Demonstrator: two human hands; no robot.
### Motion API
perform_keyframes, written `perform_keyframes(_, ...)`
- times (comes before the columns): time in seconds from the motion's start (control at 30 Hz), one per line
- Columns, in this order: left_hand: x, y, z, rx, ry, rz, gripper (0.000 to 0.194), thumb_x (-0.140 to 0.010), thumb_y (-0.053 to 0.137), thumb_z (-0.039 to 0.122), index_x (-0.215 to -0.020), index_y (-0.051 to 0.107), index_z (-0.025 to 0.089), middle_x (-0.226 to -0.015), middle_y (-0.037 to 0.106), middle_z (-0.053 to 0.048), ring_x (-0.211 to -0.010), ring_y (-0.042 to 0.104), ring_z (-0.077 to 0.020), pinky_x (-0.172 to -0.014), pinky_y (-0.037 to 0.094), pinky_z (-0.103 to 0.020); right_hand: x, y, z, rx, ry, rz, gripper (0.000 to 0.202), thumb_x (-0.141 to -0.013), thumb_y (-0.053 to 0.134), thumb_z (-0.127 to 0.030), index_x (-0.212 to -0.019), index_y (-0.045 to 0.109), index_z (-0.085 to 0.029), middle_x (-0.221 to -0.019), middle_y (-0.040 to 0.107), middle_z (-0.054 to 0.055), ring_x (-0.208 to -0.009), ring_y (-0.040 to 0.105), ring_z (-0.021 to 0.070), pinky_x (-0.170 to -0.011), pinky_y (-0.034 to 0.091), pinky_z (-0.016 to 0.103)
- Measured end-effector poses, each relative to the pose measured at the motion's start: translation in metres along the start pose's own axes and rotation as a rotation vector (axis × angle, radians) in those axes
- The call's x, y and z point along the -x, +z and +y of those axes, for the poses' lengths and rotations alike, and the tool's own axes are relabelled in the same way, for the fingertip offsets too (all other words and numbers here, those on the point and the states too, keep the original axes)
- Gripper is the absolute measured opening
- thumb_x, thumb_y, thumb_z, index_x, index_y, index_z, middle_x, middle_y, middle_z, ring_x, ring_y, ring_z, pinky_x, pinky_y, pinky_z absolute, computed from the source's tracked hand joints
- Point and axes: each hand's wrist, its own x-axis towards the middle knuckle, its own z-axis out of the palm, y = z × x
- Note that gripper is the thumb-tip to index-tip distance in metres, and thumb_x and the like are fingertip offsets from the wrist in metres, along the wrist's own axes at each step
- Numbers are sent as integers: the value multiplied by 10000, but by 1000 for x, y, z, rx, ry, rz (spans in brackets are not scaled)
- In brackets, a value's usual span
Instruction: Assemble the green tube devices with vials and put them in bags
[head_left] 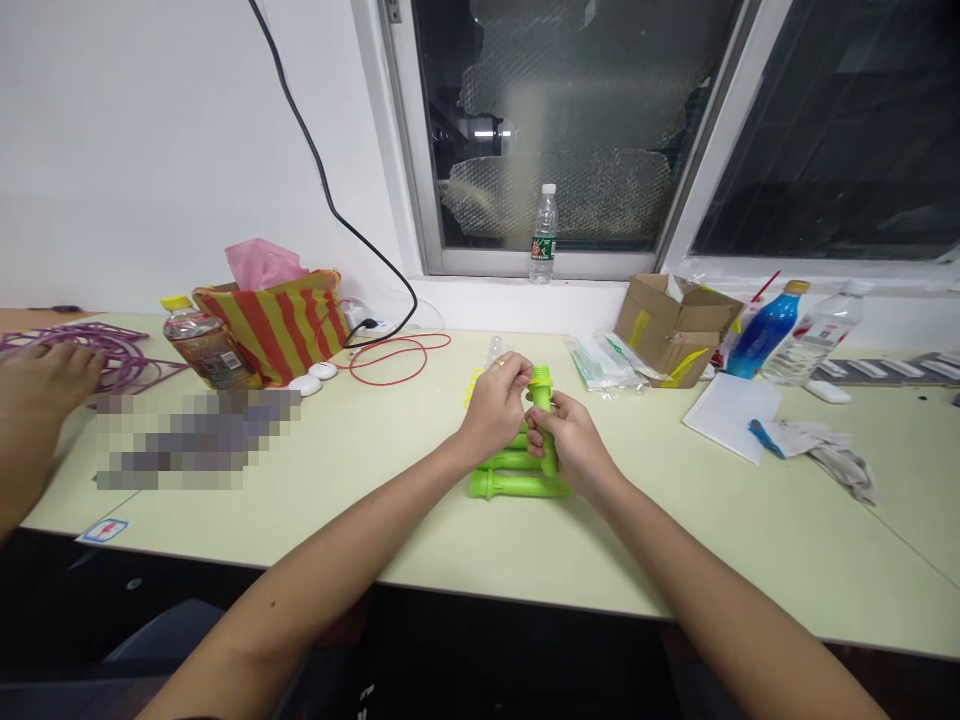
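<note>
On the pale table (450,545), a small picture card (105,530) sits at the near edge, well left of the held tube. At least three green tubes (519,486) lie side by side just below and left of the held tube; hands partly hide them, so I cannot tell the full count. The right hand (576,442) grips one green tube, the held tube (550,457), upright above the table. The left hand (491,408), fingers bent inward, is at the held tube's top; I cannot tell whether it pinches anything. Far left of the held tube, one co-worker's hand (56,375) rests on purple cords (124,350). Right of the held tube are one white cloth (832,450) and one white sheet (727,412). Farther back on its left stand one amber bottle (210,345) and one striped bag (281,325), with one red cord (390,375); back on its right, one cardboard box (671,330) and two bottles, one blue (769,330), one clear (814,335). Straight behind it, one water bottle (543,235) stands on the windowsill.
</note>
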Motion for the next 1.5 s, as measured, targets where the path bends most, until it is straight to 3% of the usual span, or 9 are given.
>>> perform_keyframes(0.33, -10, -18, -9, 248, -134, -238, 51, -897, 472, 195, -865, 433, 202, -776, 472, 14, -671, 435, -115, -625, 358, -255, -2, -2, 3, 41, 37, 19, 283, -675, 687, -250, -867, 487, -196, -677, 523, -48, -479, 435, 71, -400, 315, 213)
perform_keyframes(0.43, -14, -23, -12, 365, -209, -264, 150, -858, 560, 215, -923, 426, 207, -805, 478, 21, -635, 418, -91, -588, 346, -232, -4, -2, 3, 51, 48, 19, 283, -668, 697, -265, -834, 477, -196, -685, 529, -42, -475, 431, 67, -397, 309, 210)
perform_keyframes(0.77, -30, -30, -24, 592, -383, -159, 298, -739, 685, 199, -845, 407, 199, -718, 533, 40, -626, 468, -76, -595, 360, -201, -3, -2, -6, 135, 147, -73, 277, -687, 698, -289, -819, 472, -201, -667, 492, -57, -459, 383, 52, -384, 275, 186)
perform_keyframes(0.87, -37, -37, -42, 610, -447, -116, 299, -718, 697, 213, -823, 418, 199, -700, 542, 37, -603, 478, -76, -581, 371, -200, 6, -8, -10, 207, 222, -220, 244, -726, 684, -287, -829, 482, -197, -663, 480, -57, -458, 376, 50, -386, 287, 184)
perform_keyframes(0.93, -43, -50, -53, 607, -472, 43, 293, -719, 694, 235, -823, 422, 202, -688, 536, 37, -616, 502, -87, -573, 383, -198, 11, -14, -13, 295, 270, -362, 197, -759, 661, -274, -850, 508, -188, -643, 481, -50, -454, 398, 61, -388, 307, 195)
perform_keyframes(1.0, -47, -64, -60, 619, -427, 152, 290, -720, 698, 242, -843, 438, 205, -689, 520, 41, -627, 512, -88, -569, 384, -191, 14, -20, -18, 341, 224, -434, 163, -789, 639, -259, -885, 534, -179, -635, 487, -44, -454, 422, 71, -394, 322, 205)
perform_keyframes(1.17, -43, -79, -71, 386, -266, 78, 228, -735, 705, 258, -870, 536, 187, -709, 554, 19, -610, 521, -92, -568, 407, -209, 7, -33, -32, 153, 50, -303, 202, -803, 616, -220, -993, 549, -199, -634, 456, -61, -432, 372, 64, -395, 300, 209)
perform_keyframes(1.37, -36, -71, -140, -68, -224, 60, 128, -782, 618, 230, -902, 597, 190, -848, 638, -14, -666, 557, -120, -660, 433, -265, 2, -43, -33, 143, -7, -202, 203, -781, 621, -216, -972, 557, -194, -620, 454, -54, -435, 369, 74, -395, 281, 220)
perform_keyframes(1.5, -33, -50, -196, -122, -318, -101, 138, -747, 572, 134, -873, 603, 183, -807, 649, -21, -751, 584, -152, -739, 435, -285, 1, -45, -31, 185, -23, -167, 211, -778, 610, -208, -981, 553, -197, -620, 458, -51, -437, 379, 79, -400, 292, 223)
